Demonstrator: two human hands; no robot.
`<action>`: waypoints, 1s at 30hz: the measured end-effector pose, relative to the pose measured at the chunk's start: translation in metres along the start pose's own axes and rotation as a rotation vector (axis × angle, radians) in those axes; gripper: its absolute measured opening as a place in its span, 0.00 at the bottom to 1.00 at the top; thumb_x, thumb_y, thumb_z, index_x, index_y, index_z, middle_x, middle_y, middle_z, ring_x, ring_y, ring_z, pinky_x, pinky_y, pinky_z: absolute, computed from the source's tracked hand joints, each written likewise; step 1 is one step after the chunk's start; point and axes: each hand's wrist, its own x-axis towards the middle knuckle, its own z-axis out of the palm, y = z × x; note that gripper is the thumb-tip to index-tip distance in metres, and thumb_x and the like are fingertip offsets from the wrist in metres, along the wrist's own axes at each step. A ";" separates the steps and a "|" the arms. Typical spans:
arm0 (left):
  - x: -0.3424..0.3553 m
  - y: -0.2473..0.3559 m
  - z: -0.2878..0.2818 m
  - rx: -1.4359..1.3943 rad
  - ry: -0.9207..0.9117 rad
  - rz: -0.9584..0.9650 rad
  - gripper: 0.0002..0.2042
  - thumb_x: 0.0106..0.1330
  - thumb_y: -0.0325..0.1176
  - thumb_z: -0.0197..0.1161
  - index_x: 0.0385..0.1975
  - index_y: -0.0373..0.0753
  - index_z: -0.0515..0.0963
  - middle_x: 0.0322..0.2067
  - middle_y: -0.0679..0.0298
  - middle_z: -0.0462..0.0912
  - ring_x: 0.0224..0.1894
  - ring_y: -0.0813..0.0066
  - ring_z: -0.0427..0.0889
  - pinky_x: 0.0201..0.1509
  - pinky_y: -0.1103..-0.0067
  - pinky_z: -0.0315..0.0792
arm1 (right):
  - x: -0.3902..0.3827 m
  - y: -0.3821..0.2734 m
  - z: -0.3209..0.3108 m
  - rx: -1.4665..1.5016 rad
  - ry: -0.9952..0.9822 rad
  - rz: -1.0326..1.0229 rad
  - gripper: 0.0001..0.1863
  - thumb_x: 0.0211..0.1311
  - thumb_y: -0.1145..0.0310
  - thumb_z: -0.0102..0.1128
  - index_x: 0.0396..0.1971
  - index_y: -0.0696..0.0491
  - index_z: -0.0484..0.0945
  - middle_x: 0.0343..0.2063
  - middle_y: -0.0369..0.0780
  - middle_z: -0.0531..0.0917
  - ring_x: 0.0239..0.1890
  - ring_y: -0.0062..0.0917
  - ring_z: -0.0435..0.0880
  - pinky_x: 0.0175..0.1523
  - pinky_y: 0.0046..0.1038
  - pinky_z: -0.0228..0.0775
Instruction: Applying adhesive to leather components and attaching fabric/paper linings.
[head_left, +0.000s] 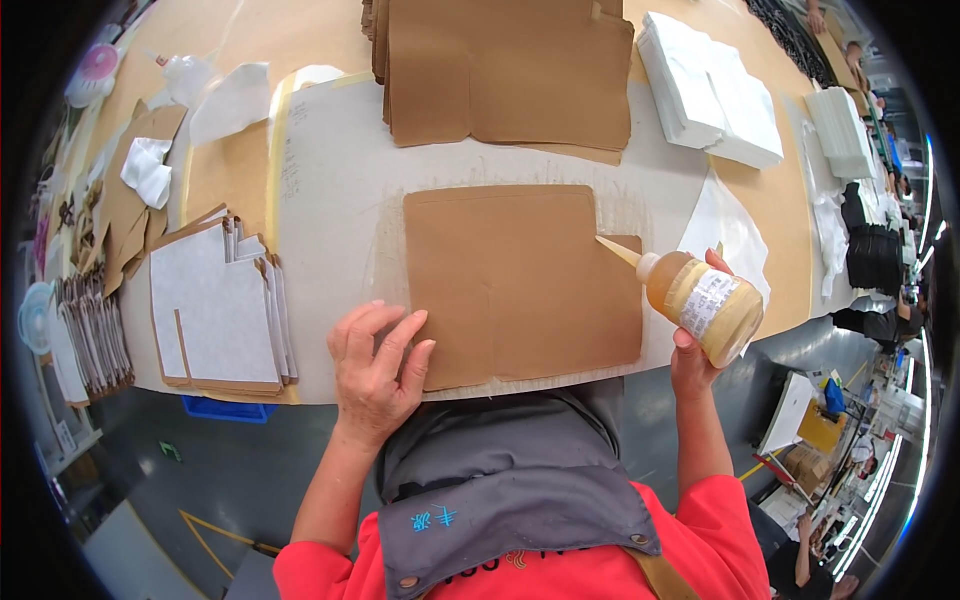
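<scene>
A flat brown cut piece (500, 290) lies in front of me, with a notch at its upper right corner. My right hand (695, 355) grips a glue bottle (700, 300) with amber contents and a pale label, tilted so its long tapered nozzle (620, 250) points at that notch; I cannot tell whether the tip touches the piece. My left hand (375, 360) is open at the piece's lower left edge, fingers bent and apart, fingertips at or just over the edge.
Brown pieces (510, 70) are stacked beyond, white folded stacks (700, 85) at upper right, white-faced pieces (210, 310) and scraps (145, 170) at left on the table (340, 150). A blue bin (228, 408) sits below the table edge. Co-workers (800, 560) are at far right.
</scene>
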 end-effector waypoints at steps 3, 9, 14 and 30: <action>0.000 0.000 0.000 -0.002 -0.004 -0.007 0.15 0.55 0.27 0.69 0.44 0.40 0.82 0.46 0.62 0.76 0.53 0.58 0.73 0.58 0.68 0.67 | -0.001 0.003 -0.008 -0.043 0.011 -0.045 0.55 0.42 0.43 0.78 0.62 0.49 0.51 0.60 0.53 0.70 0.61 0.44 0.73 0.65 0.48 0.67; -0.002 -0.001 0.000 -0.011 -0.003 -0.005 0.16 0.56 0.26 0.68 0.45 0.40 0.82 0.46 0.61 0.76 0.53 0.58 0.73 0.58 0.68 0.68 | 0.000 0.004 -0.028 -0.131 0.088 -0.042 0.53 0.46 0.43 0.77 0.62 0.51 0.51 0.61 0.53 0.69 0.65 0.42 0.69 0.67 0.44 0.66; -0.001 0.000 0.001 -0.003 -0.005 0.009 0.15 0.56 0.26 0.68 0.45 0.40 0.82 0.45 0.61 0.76 0.53 0.58 0.73 0.57 0.68 0.68 | -0.001 -0.001 -0.030 -0.036 0.136 0.044 0.51 0.50 0.45 0.75 0.63 0.53 0.51 0.62 0.54 0.68 0.66 0.40 0.67 0.68 0.42 0.65; -0.002 0.000 0.003 0.017 0.021 0.044 0.13 0.59 0.26 0.67 0.45 0.39 0.82 0.45 0.60 0.76 0.52 0.59 0.74 0.57 0.68 0.68 | -0.047 -0.022 -0.055 -0.041 0.116 0.049 0.47 0.56 0.46 0.70 0.66 0.57 0.57 0.63 0.53 0.68 0.66 0.39 0.67 0.69 0.41 0.62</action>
